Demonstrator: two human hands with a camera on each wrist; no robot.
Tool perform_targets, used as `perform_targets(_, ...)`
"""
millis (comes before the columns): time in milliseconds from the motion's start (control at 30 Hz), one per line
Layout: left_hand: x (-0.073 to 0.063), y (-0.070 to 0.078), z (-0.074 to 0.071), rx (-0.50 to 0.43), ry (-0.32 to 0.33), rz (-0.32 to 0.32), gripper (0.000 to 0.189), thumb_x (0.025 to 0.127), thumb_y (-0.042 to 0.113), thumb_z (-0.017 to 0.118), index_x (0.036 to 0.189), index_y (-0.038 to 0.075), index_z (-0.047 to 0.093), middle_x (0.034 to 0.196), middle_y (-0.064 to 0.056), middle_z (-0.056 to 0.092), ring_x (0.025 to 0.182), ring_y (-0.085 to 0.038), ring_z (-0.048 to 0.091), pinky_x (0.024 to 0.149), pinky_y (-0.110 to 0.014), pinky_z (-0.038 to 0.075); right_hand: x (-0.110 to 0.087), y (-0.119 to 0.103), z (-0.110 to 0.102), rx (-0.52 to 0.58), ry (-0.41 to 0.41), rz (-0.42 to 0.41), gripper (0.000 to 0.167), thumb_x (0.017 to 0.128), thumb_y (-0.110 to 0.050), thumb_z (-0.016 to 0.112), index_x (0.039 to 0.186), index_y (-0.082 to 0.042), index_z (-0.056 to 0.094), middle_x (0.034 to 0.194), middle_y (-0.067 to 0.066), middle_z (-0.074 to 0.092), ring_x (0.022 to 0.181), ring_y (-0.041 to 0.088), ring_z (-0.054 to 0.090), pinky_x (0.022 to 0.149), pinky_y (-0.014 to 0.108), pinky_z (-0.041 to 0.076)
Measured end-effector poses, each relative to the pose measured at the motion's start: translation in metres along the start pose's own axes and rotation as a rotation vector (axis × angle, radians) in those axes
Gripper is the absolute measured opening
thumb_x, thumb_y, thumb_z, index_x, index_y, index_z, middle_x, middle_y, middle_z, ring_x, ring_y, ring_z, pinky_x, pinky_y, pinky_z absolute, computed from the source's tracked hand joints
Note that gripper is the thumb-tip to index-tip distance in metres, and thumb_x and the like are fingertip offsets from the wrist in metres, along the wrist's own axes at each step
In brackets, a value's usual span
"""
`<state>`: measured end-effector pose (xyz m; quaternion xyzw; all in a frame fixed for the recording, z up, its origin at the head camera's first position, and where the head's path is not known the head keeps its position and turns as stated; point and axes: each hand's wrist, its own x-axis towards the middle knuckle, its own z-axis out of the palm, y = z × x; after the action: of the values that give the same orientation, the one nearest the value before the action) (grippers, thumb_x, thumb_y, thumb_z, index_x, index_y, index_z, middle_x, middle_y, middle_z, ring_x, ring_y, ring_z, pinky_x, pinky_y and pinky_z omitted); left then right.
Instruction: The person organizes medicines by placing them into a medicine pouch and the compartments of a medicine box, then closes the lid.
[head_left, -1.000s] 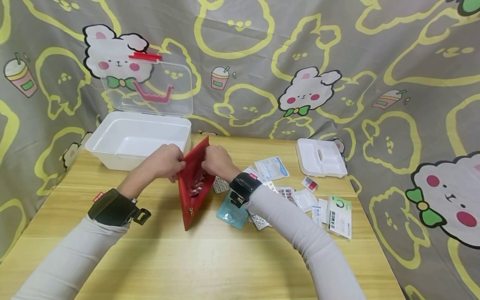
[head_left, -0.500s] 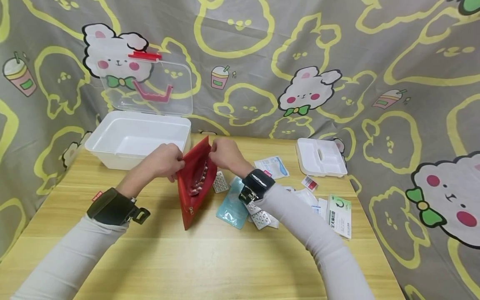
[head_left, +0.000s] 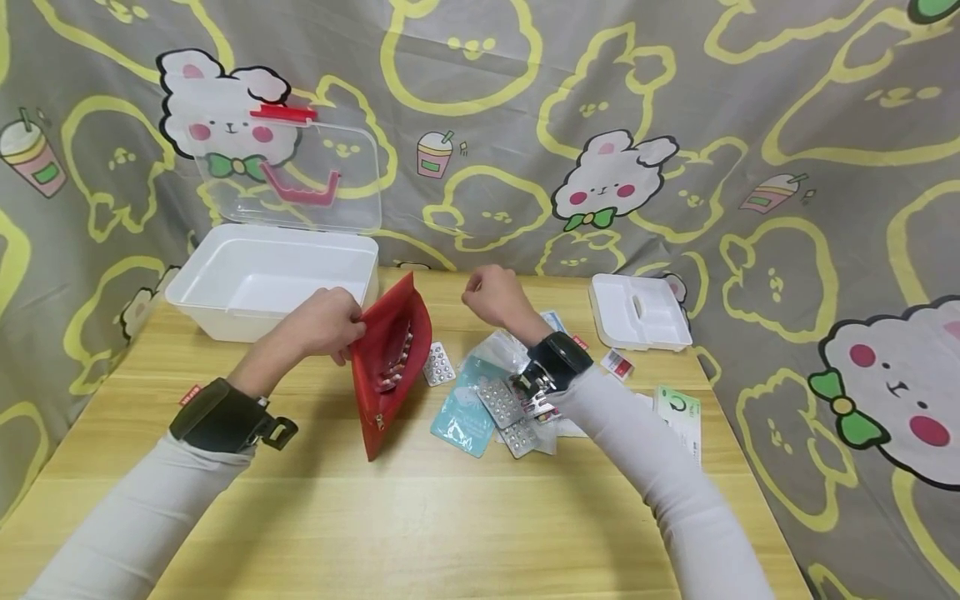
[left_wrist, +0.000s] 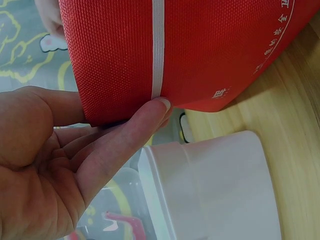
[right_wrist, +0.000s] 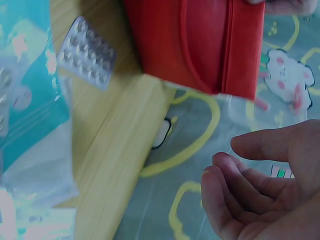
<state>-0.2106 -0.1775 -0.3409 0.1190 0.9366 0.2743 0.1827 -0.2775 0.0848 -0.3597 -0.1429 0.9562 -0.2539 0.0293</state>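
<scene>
My left hand (head_left: 327, 323) pinches the upper edge of a red zippered pouch (head_left: 372, 379), which stands upright on the table with its mouth spread. In the left wrist view, the thumb and fingers (left_wrist: 142, 117) lie on both sides of the red fabric, near a white strip. Blister packs (head_left: 397, 360) show inside the pouch. My right hand (head_left: 498, 296) hangs above the table to the right of the pouch, apart from it. In the right wrist view its fingers (right_wrist: 220, 200) are loosely curled and hold nothing. A silver blister pack (right_wrist: 89, 54) lies beside the pouch.
An open white box (head_left: 225, 317) with a clear lid stands at the back left. Right of the pouch lie a teal packet (head_left: 465, 421), several blister packs (head_left: 501, 402) and a green-white medicine box (head_left: 678, 417). A white divided tray (head_left: 640, 312) sits at the back right.
My right hand has come out of the pouch's mouth, let go of its edge and moved right and up. The left hand keeps holding the pouch in place.
</scene>
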Motion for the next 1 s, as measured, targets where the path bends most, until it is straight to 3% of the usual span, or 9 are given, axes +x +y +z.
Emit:
perform_targets(167, 0.0, -0.001, -0.001, -0.002, -0.005, -0.003, 0.025, 0.097, 0.001, 0.051, 0.094, -0.013, 0.072, 0.069, -0.014, 0.072, 0.056, -0.019, 0.072, 0.056, -0.032, 0.062, -0.007, 0.019, -0.004, -0.006, -0.034, 0.042, 0.015, 0.091, -0.016, 0.065, 0.095, -0.004, 0.074, 0.096, 0.011, 0.073, 0.081, 0.026, 0.063, 0.075, 0.038, 0.053)
perform_targets(367, 0.0, -0.001, -0.001, -0.004, -0.008, -0.014, 0.025, 0.098, 0.002, 0.051, 0.096, -0.013, 0.071, 0.071, -0.014, 0.073, 0.056, -0.018, 0.072, 0.057, -0.032, 0.062, -0.016, 0.042, 0.001, -0.045, -0.066, 0.048, 0.019, 0.089, -0.018, 0.066, 0.096, -0.002, 0.073, 0.1, 0.013, 0.074, 0.09, 0.03, 0.067, 0.081, 0.039, 0.055)
perform_targets(567, 0.0, 0.0, -0.001, -0.011, -0.005, -0.015, 0.025, 0.098, 0.001, 0.051, 0.095, -0.013, 0.071, 0.071, -0.014, 0.073, 0.056, -0.018, 0.071, 0.058, -0.033, 0.063, -0.029, 0.064, 0.007, -0.057, -0.114, 0.113, 0.019, 0.087, -0.019, 0.07, 0.093, -0.001, 0.071, 0.096, 0.013, 0.072, 0.082, 0.026, 0.064, 0.067, 0.031, 0.051)
perform_targets(1000, -0.001, -0.001, -0.001, -0.016, -0.002, -0.013, 0.025, 0.098, 0.001, 0.051, 0.096, -0.013, 0.071, 0.071, -0.014, 0.072, 0.056, -0.018, 0.071, 0.055, -0.031, 0.062, -0.054, 0.091, 0.011, -0.146, -0.331, 0.255, 0.03, 0.083, -0.025, 0.079, 0.092, -0.001, 0.063, 0.088, 0.01, 0.065, 0.079, 0.024, 0.061, 0.066, 0.032, 0.052)
